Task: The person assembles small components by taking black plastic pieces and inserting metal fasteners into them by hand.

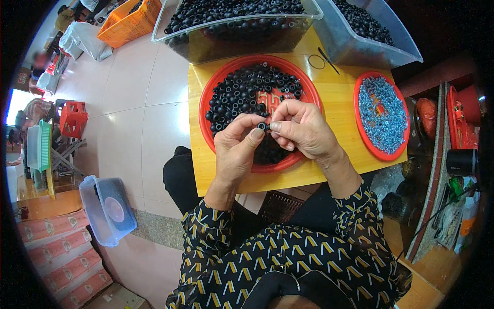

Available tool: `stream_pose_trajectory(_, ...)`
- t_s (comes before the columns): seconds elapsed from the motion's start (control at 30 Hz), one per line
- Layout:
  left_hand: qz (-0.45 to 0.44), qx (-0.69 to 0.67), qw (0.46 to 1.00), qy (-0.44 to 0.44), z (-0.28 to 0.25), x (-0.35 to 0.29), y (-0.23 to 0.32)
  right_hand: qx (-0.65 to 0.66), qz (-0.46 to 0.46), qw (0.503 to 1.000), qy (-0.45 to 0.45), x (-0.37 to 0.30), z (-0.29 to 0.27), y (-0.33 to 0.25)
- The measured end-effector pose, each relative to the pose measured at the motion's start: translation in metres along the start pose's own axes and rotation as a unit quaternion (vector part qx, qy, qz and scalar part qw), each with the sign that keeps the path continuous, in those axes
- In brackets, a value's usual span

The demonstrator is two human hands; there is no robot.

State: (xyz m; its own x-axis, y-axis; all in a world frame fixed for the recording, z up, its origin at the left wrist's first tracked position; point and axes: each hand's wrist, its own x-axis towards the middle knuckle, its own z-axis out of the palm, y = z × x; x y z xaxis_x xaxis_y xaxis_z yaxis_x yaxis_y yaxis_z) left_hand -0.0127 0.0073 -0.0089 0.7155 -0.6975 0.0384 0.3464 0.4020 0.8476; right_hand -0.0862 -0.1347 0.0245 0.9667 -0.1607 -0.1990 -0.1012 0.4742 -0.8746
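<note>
Here, two hands meet above a small yellow wooden bench (329,90): the left hand (237,149) pinches one small black rubber ring (262,125) between thumb and forefinger, and the right hand (303,129) closes its fingertips on the same ring from the other side, so both are grasping it just over the near rim of a round red plastic tray (206,110). That tray holds a heap of black rings (242,92), too many to count. A second, smaller round red tray (360,123) lies on the bench to the right, well apart from the hands, filled with small blue-grey metal pieces (382,114), likewise uncountable. At the far edge of the bench stand two clear plastic tubs, one (236,28) straight ahead and one (360,49) to the right, both loaded with more black rings. Between them on the bare wood lie one thin black loop (316,62) and one thin black stick (328,60). On the tiled floor to the left sits one clear lidded plastic box (105,208), and beside it a row of pink cardboard cartons (62,247) with printed labels on their sides. Farther off stand one orange plastic crate (128,21), one red plastic stool (73,119) and white plastic bags (85,40).
</note>
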Motion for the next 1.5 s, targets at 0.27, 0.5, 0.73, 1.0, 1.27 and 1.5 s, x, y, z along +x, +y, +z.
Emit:
stream_pose_trajectory(0.27, -0.008, -0.023, 1.000, 0.007, -0.001, 0.001, 0.000, 0.021, 0.004, 1.000, 0.005, -0.001, -0.001, -0.002)
stream_pose_trajectory(0.5, 0.005, 0.010, 1.000, 0.000, -0.002, 0.001, -0.003, -0.006, 0.007, 1.000, 0.003, -0.001, 0.001, 0.000)
stream_pose_trajectory(0.73, 0.074, 0.075, 0.994, -0.017, 0.000, 0.002, -0.001, -0.005, -0.013, 0.999, -0.044, 0.001, -0.004, 0.004)
stream_pose_trajectory(1.0, 0.144, 0.157, 0.974, -0.078, 0.000, -0.002, 0.005, 0.062, 0.034, 0.988, -0.139, 0.000, -0.010, 0.006)
stream_pose_trajectory(1.27, 0.178, 0.195, 0.959, -0.099, 0.004, 0.000, 0.008, 0.062, 0.015, 0.982, -0.176, -0.004, -0.009, 0.008)
stream_pose_trajectory(1.5, 0.234, 0.289, 0.922, -0.109, 0.005, 0.005, 0.008, 0.051, 0.024, 0.984, -0.169, -0.003, -0.012, 0.007)
